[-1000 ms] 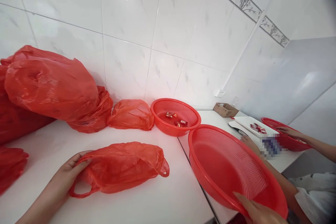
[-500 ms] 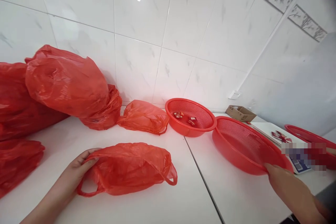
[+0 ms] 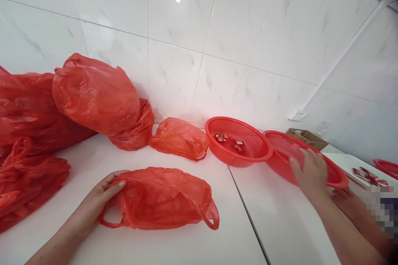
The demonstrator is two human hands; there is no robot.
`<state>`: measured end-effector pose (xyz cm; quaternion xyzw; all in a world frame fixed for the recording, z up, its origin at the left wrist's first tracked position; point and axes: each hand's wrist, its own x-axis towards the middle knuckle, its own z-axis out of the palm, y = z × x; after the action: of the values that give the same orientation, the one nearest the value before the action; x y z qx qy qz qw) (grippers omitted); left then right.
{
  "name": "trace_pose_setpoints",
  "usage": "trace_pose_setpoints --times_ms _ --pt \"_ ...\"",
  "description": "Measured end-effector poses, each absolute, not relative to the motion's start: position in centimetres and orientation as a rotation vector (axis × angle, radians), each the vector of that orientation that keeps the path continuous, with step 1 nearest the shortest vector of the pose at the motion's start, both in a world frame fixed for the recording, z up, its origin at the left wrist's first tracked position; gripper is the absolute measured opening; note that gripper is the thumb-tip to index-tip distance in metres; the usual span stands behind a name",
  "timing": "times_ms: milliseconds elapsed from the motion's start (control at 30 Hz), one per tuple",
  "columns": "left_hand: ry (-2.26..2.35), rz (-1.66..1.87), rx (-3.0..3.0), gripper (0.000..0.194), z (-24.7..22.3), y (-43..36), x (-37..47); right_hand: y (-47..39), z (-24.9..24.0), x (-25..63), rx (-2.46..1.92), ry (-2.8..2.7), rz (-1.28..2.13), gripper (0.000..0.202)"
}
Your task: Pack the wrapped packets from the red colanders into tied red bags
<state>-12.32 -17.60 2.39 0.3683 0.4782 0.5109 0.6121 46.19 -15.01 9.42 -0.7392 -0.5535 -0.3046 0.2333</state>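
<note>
My left hand (image 3: 107, 192) pinches the left edge of a thin red plastic bag (image 3: 168, 203). The bag lies loosely on the white table, its mouth partly spread and its handle loops showing at both ends. Over the near side of an empty-looking red mesh basket (image 3: 280, 143) reaches my right hand (image 3: 311, 174). Its fingers are spread, with nothing seen in them; whether it touches the basket I cannot tell. Another hand (image 3: 345, 198), apparently a co-worker's, is at the basket's near right rim. Beside it stands a second red mesh basket (image 3: 239, 159) with a few small red packets (image 3: 238, 145).
Full red plastic bags (image 3: 96, 95) are piled at the left against the tiled wall. A flat red bag (image 3: 180, 136) lies behind mine. At the right are a cardboard box (image 3: 307, 138), red packets (image 3: 370, 176) on a white surface, and another red basket (image 3: 387, 167).
The view has swung left. My right hand now shows over the right-hand basket, which sits slightly farther back. My left hand keeps its hold on the bag.
</note>
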Motion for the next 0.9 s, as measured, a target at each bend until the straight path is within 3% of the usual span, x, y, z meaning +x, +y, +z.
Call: trace_pose_setpoints --times_ms 167,300,433,900 --pt "1.050 1.199 0.814 0.058 2.8 -17.8 -12.5 -14.0 8.9 35.3 -1.837 -2.136 -0.555 0.055" --pt "1.002 1.208 0.764 0.039 2.6 -17.7 -12.7 -13.6 7.8 32.5 -1.781 -2.238 -0.442 0.039" --pt "0.971 1.298 0.701 0.020 2.5 -17.9 -12.6 -15.8 8.2 31.3 -1.694 -2.275 -0.423 0.037" --pt "1.133 1.515 0.422 0.027 1.9 -17.8 -12.9 -29.5 6.7 32.1 -1.522 -2.398 -0.736 0.038"
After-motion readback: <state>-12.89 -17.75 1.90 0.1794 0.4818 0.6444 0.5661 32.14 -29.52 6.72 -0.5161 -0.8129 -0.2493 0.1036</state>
